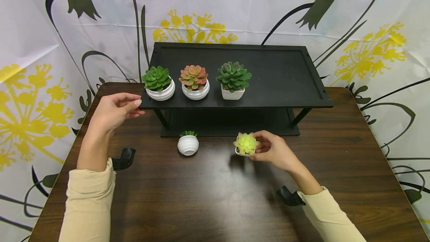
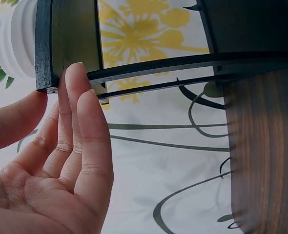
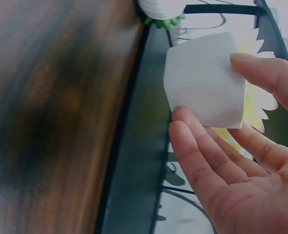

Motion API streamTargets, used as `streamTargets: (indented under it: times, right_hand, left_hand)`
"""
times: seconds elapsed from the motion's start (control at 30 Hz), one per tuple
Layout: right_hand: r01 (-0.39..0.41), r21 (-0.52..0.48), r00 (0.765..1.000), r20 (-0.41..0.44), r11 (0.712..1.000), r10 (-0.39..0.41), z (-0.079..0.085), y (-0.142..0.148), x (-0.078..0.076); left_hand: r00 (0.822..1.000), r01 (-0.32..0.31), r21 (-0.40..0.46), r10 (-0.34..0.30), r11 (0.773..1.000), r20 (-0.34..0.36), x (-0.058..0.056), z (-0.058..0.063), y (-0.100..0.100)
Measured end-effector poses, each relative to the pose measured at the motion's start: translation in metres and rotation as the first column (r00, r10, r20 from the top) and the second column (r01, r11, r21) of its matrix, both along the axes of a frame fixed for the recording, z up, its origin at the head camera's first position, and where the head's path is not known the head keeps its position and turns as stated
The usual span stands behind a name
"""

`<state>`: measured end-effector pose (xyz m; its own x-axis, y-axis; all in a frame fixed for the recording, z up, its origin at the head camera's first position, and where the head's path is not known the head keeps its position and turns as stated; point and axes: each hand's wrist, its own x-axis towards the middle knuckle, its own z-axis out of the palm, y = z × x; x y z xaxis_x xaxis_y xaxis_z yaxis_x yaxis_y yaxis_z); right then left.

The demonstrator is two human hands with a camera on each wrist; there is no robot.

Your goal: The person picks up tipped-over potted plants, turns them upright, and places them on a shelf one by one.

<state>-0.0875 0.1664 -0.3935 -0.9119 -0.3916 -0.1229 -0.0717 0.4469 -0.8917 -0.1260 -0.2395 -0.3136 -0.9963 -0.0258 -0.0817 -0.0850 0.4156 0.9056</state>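
My right hand (image 1: 273,150) pinches a small yellow-green succulent (image 1: 246,143) by its square white pot (image 3: 205,80), thumb on one side and fingers on the other. It is held above the table, in front of the shelf's lower board. At the left end of the black two-tier shelf (image 1: 279,74), my left hand (image 1: 115,111) grips the front corner of the top board, with the thumb (image 2: 22,114) at its edge and the fingers underneath. A green succulent in a round white pot (image 1: 188,145) lies tipped on the table between the hands, its base facing me.
Along the top board's front stand a green succulent (image 1: 158,83), a pink-orange succulent (image 1: 195,81) and a dark green succulent (image 1: 233,79), all in white pots. The shelf stands at the back of the brown wooden table (image 1: 188,197), before a flower-patterned curtain (image 1: 215,6).
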Motion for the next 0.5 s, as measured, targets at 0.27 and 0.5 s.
streamTargets:
  times: [0.27,0.5]
  right_hand:
    - [-0.008,0.014,1.0,-0.026,1.0,0.009,0.018,0.009,-0.002]
    - [0.008,0.054,1.0,-0.028,0.999,-0.007,0.036,0.015,-0.003]
  left_hand:
    - [1.0,0.001,-0.008,-0.001,1.0,0.006,-0.001,0.0,0.0]
    - [1.0,0.006,-0.011,-0.005,1.0,0.005,-0.001,0.0,-0.001]
